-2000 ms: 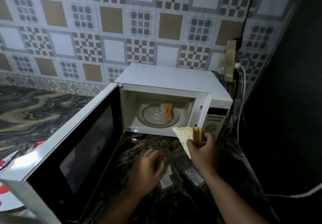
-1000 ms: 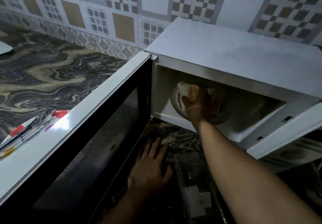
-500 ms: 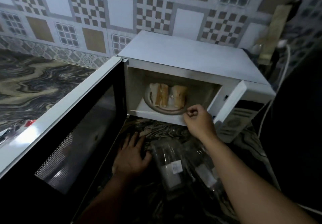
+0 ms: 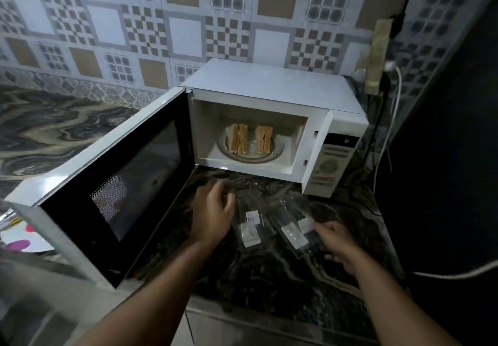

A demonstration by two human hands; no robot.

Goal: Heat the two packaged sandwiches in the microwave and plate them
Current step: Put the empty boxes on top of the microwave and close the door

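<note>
A: So what has changed? Half a second back the right hand [image 4: 340, 244] was up at the mouth of the microwave [image 4: 272, 127]; it has since dropped to the bench [image 4: 269, 273], and both sandwiches stand side by side on the turntable [image 4: 250, 154] inside.

B: Loading looks finished, then. Count them for me.

A: Two sandwiches, the left sandwich [image 4: 238, 138] and the right sandwich [image 4: 264, 139], each upright on its edge, close together but not touching. Both sit well beyond the fingers, further back in the cavity. Two empty clear wrappers lie on the bench: the left wrapper [image 4: 249, 224] just beside the fingers of the left hand [image 4: 213, 211], the right wrapper [image 4: 292, 227] under the fingertips of the right hand.

B: Is either hand holding anything?

A: The left hand is loosely curled and holds nothing; it hovers next to its wrapper. The right hand's fingers reach out onto the right wrapper, but blur hides whether they pinch it or only touch it.

B: And the door [image 4: 107, 192]?

A: One door, swung wide open, standing left of the left fingers. A plate [image 4: 21, 240] with coloured spots peeks out beyond it, at the far left.

B: So the likely next step is shutting that door and starting the heat.

A: That is the judgement; plating comes after.
</note>
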